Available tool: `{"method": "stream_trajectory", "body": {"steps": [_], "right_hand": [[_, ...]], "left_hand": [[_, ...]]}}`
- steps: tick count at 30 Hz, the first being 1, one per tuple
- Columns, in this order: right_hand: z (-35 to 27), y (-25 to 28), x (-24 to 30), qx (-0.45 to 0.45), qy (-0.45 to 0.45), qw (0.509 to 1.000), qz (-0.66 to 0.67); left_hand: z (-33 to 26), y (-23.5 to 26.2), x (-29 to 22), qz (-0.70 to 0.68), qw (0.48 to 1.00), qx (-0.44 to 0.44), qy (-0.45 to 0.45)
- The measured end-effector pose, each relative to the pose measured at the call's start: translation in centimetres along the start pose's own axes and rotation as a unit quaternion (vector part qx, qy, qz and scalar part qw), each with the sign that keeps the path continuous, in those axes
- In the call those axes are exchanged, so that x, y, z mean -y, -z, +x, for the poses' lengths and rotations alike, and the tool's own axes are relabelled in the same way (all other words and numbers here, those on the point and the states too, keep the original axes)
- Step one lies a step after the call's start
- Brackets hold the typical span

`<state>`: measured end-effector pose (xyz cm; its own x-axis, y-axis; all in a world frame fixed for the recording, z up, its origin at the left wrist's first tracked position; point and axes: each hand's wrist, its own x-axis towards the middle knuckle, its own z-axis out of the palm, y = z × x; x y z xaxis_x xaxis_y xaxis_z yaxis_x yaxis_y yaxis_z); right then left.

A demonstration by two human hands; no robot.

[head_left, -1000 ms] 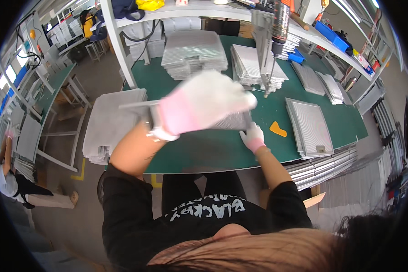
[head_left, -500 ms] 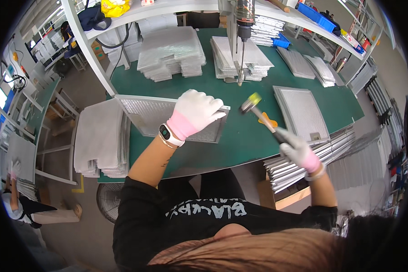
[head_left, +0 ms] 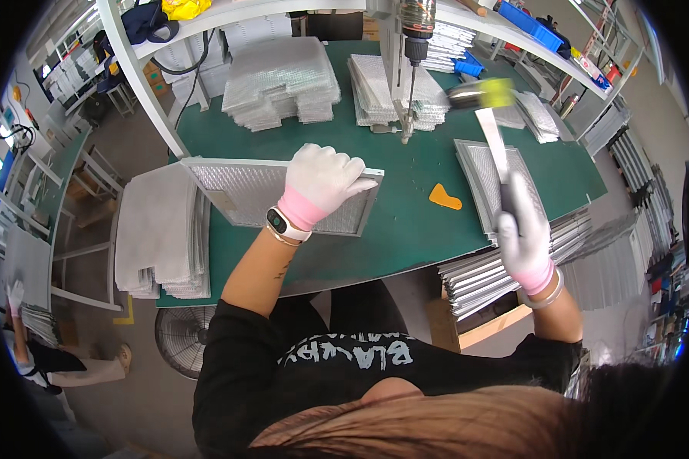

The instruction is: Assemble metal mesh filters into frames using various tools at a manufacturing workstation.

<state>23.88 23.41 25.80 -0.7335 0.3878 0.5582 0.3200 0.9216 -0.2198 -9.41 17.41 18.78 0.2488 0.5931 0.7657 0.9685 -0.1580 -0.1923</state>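
Observation:
My left hand, in a white and pink glove, is closed over the top edge of a framed mesh filter panel. The panel stands tilted on its long edge on the green table. My right hand, gloved alike, grips the dark handle of a mallet, raised above the table's right side. Its head, with a yellow-green face, is blurred by motion. Below the mallet lie framed mesh panels, partly covered by the hand and handle. An orange scraper-like piece lies on the table between my hands.
A power drill hangs bit-down over the green table. Stacks of mesh sheets stand at the back, another stack at the left. Metal frame strips fill a box below the right edge. Another person's hand shows far left.
My right hand has lifted the mallet up and to the right, away from the panel. My left hand stays on the panel's edge. The whole view has shifted slightly.

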Motion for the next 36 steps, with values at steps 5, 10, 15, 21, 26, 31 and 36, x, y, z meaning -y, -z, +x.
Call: {"method": "stream_trajectory", "body": {"steps": [5, 10, 15, 21, 26, 31, 36], "right_hand": [[-0.4, -2.9, 0.0, 0.09, -0.043, 0.995, 0.009], [-5.6, -11.5, -5.4, 0.181, -0.187, 0.961, 0.094], [-4.7, -18.8, -8.7, 0.215, -0.19, 0.957, -0.032], [19.7, -7.9, -3.4, -0.288, 0.082, 0.925, 0.234], [26.8, -3.1, 0.6, -0.276, -0.028, 0.951, 0.137], [25.2, -3.1, 1.9, -0.192, 0.053, 0.607, 0.769], [23.1, -3.9, -1.3, -0.247, 0.126, 0.607, 0.744]], "left_hand": [[0.1, -0.2, -0.2, -0.003, 1.0, 0.011, 0.009], [0.2, 0.0, -0.9, -0.044, 0.998, 0.006, 0.033], [0.5, 1.3, -4.1, -0.048, 0.991, 0.002, 0.128], [0.5, 0.4, -5.0, -0.058, 0.986, -0.059, 0.145], [1.6, -1.2, -4.8, -0.056, 0.986, -0.081, 0.136], [1.2, -2.0, -3.8, -0.082, 0.983, -0.064, 0.154], [1.6, -1.7, -3.4, -0.065, 0.985, -0.074, 0.139]]}}
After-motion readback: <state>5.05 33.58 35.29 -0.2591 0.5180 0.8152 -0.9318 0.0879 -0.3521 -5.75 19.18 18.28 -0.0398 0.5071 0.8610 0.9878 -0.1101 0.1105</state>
